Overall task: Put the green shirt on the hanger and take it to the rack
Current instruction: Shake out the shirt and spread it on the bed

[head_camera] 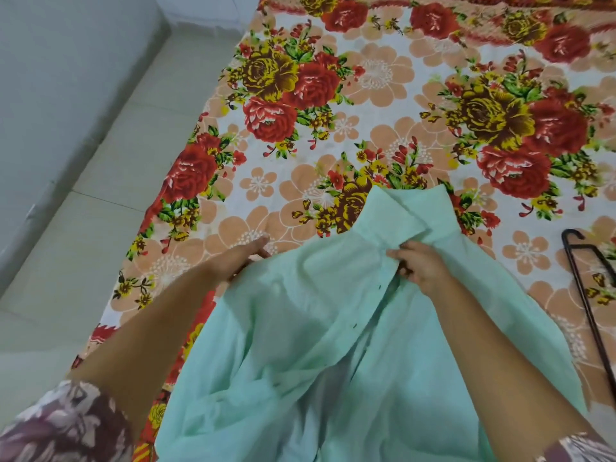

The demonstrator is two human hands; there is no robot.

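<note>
Green shirt lies front up on the bed. Its collar points away from the person and its lower half trails toward them.

Right hand: fingers curled, pinching the front opening just below the collar.

Left hand: at the shirt's left shoulder edge, fingers reaching out fairly straight and partly under the cloth. Cannot tell whether it grips or only touches.

Black hanger lies on the bed to the right, apart from the shirt and untouched. No rack in view. Tiled floor to the left.

Step in hand, as I judge it: opening and squaring the neck so the hanger can go in.

To do it well:
- Spread the two shoulders flat and level first.
- Open the front near the collar, since the dark buttons run down the opening.
- Fetch the hanger with the right hand, and keep the left on the shoulder so the thin cloth does not bunch.
- Feed in one hanger arm at a time.
- Keep the hook clear of the collar.
</note>
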